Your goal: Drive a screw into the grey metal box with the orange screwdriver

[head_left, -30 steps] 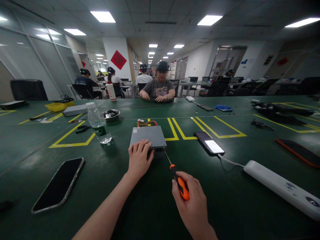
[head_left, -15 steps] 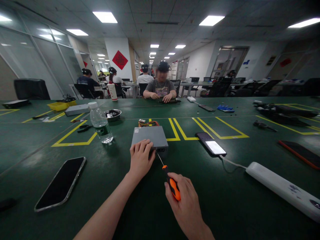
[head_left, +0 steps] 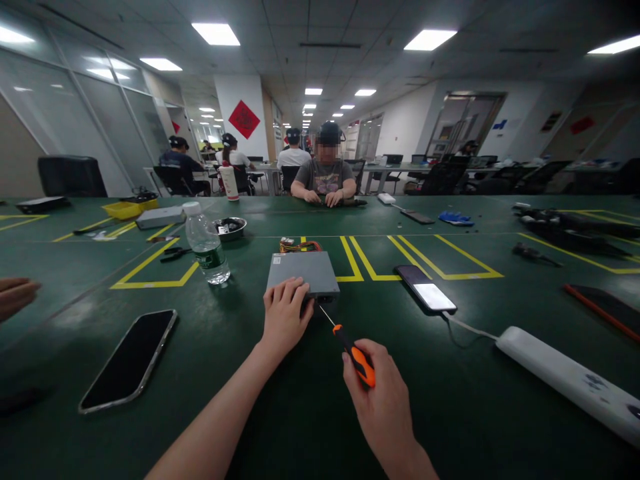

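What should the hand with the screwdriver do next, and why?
Maybe the right hand should steady the screwdriver tip against the near side of the gray box: the tip is close, though contact is unclear, and the left hand rests on the box.

left hand (head_left: 286, 315) on the grey box (head_left: 311, 267), right hand (head_left: 384, 393) to its near right
the one palm-down across its near edge, the other curled in a grip

Dim scene lit by bright ceiling panels (head_left: 216, 34)
Glare streaks the glass partition (head_left: 95, 107) at upper left; wide-angle stretch distorts the sides; the upper-right corner darkens.
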Motion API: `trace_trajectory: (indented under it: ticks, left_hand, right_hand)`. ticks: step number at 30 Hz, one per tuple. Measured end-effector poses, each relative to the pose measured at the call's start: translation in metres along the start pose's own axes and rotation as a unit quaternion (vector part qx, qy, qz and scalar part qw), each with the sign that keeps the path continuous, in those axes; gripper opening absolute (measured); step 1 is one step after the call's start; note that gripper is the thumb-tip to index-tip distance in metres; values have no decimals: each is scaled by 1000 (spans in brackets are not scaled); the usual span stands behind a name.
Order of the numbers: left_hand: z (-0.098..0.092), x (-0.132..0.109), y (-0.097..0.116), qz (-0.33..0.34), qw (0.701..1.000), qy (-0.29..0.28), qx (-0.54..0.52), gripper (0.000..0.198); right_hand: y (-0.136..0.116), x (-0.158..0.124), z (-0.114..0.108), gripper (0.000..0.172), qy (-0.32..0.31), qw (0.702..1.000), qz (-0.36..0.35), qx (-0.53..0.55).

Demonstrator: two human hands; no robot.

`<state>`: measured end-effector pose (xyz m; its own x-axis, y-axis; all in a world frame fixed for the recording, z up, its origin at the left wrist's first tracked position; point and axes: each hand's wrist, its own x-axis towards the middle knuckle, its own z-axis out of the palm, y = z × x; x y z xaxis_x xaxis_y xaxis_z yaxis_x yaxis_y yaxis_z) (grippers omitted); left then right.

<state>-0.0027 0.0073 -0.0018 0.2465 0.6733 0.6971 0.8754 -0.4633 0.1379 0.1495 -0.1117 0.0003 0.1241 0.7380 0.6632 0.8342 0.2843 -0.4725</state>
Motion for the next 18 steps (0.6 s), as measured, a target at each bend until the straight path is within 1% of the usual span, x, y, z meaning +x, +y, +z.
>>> trace_trajectory:
  ticks: [3, 5, 8, 11, 14, 16, 18]
  left_hand:
    - [1, 0, -1, -3, 1000, -2, -1, 26]
    - [1, -1, -1, -3, 1000, -5, -2, 26]
    - [0, -1, -1, 5, 1000, -6, -3, 27]
    - [-2, 0, -1, 10, 1000, -6, -4, 26]
    - [-3, 0, -1, 11, 1000, -6, -2, 27]
    - [-3, -1, -1, 14, 1000, -6, -1, 28]
    - [-3, -1, -1, 17, 1000, -8, -1, 28]
  right_hand:
    - [2, 8, -5, 16, -8, 999, -32, -5]
    - [3, 15, -9, 15, -19, 997, -68, -17]
    - [3, 28, -16, 13, -33, 985, -160, -56]
    - [2, 40, -23, 18, -65, 956, -271, -95]
    - [2, 48, -26, 20, -89, 919, -369, -104]
    - [4, 50, -25, 15, -88, 900, -417, -90]
    - [8, 49, -22, 14, -81, 892, -439, -76]
